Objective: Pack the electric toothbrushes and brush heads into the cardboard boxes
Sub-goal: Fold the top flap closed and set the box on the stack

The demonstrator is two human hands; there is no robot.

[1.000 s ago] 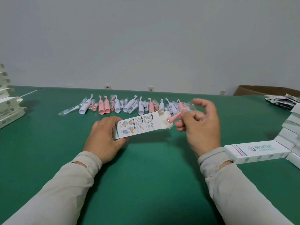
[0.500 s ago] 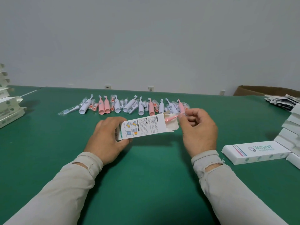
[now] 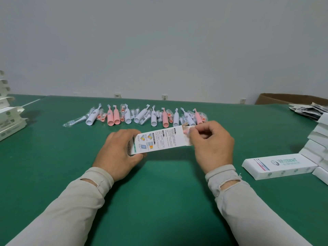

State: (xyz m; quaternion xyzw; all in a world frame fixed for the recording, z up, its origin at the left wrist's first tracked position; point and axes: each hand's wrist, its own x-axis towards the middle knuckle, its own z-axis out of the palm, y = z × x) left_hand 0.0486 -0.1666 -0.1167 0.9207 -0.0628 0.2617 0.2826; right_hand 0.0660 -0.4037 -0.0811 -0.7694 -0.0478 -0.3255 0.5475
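Observation:
My left hand [image 3: 118,150] grips the left end of a white printed cardboard box [image 3: 159,140] held just above the green table [image 3: 159,201]. At the box's open right end, my right hand [image 3: 211,142] pinches a wrapped pink brush head [image 3: 186,131] that is almost wholly inside the opening. A row of pink and white electric toothbrushes [image 3: 142,116], with bagged brush heads among them, lies across the table behind the box.
A closed white box [image 3: 278,165] lies at the right, beside a stack of white boxes [image 3: 319,144]. More open boxes [image 3: 8,119] are piled at the left edge. Leaflets [image 3: 308,110] and a brown carton [image 3: 284,99] sit at the back right.
My right hand has pushed the pink brush head leftward into the box's open end, where only its tip shows. The left hand has kept hold of the box.

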